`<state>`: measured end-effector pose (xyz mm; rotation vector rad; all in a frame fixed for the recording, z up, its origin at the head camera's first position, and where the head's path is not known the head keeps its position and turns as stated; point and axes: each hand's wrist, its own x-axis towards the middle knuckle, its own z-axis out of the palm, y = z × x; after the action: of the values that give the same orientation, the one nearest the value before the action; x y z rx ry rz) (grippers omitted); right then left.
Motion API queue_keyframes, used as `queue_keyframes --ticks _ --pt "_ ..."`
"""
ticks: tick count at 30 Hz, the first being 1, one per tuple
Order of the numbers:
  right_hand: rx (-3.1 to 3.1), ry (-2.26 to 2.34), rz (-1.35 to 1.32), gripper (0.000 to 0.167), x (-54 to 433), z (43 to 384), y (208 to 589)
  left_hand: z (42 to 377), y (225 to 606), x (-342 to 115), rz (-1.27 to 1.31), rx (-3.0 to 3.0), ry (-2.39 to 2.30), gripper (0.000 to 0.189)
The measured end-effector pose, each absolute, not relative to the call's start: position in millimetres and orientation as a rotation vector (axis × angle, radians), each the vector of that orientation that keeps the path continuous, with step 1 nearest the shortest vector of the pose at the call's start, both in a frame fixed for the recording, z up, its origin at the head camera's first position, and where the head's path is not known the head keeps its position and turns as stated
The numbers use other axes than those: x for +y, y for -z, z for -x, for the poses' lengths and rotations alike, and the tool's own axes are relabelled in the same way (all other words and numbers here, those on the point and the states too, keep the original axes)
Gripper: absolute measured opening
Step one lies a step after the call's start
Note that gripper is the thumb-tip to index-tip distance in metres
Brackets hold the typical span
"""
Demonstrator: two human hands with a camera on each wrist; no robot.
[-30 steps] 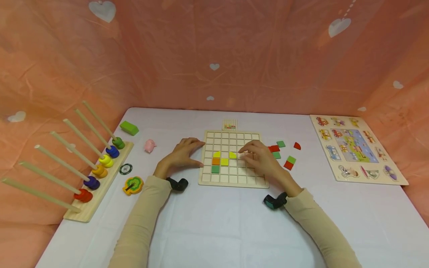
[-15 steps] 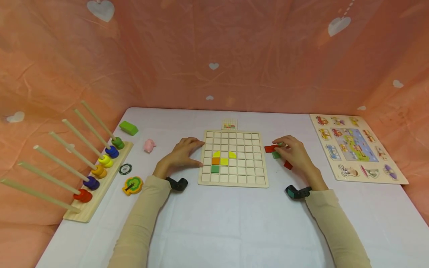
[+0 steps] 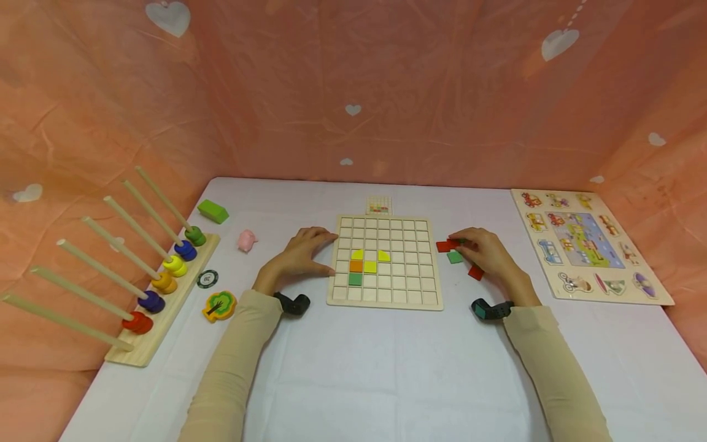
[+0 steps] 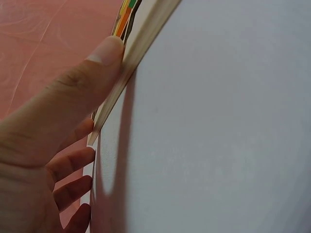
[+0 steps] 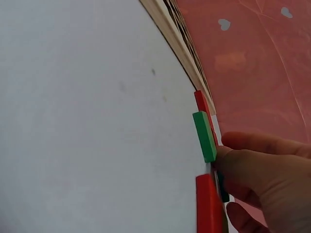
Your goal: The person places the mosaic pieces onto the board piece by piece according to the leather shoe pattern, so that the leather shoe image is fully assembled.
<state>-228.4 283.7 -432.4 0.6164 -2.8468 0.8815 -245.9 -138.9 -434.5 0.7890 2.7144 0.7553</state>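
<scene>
Nearest, two beige sleeves [image 3: 221,374] end in black strapped wrist devices [image 3: 294,305]. Beyond them, the left hand [image 3: 301,253] has its thumb and fingers spread wide, tips touching the left edge of a flat, pale wooden board [image 3: 396,268] lying at the middle of the white-covered table [image 3: 353,368]. The board has a plain rim and is ruled into square cells by dark lines. Going away from the person, its cells carry a flat green square tile [image 3: 355,279]; next an orange square tile [image 3: 356,266] with a bright yellow square tile [image 3: 370,267] just beside it; then two yellow tiles with one cut-away or rounded corner each [image 3: 383,255], a bare cell between them. The right hand [image 3: 488,255] is bent over the loose red tiles [image 3: 443,247] and green tiles [image 3: 455,257] right of the board, thumb and forefinger close together at a partly hidden green piece; whether they pinch it I cannot tell. Well left, a round black-and-white chip [image 3: 207,279] seems to read "20". Just past the board's far edge lies a small printed grid card [image 3: 378,205] with coloured cells, its details too small to make out.
</scene>
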Motion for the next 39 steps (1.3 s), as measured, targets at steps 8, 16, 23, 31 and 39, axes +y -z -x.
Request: queue_keyframes --ticks 8,16,23,31,39 --pt "-2.722 -0.914 -0.631 0.025 279 228 430 246 434 -139 -0.78 2.713 -0.737 0.083" --pt "-2.475 -1.1 -0.788 0.025 242 221 416 245 434 -140 -0.781 2.715 -0.748 0.083" --pt "-2.324 -1.223 -0.991 0.026 195 208 415 246 434 -139 -0.789 2.711 -0.743 0.084" --pt "-2.455 -1.264 -1.097 0.019 158 186 430 245 434 -139 -0.775 2.71 -0.75 0.083" --pt "-2.528 -1.075 -1.182 0.017 142 178 448 244 432 -138 -0.79 2.713 -0.75 0.083"
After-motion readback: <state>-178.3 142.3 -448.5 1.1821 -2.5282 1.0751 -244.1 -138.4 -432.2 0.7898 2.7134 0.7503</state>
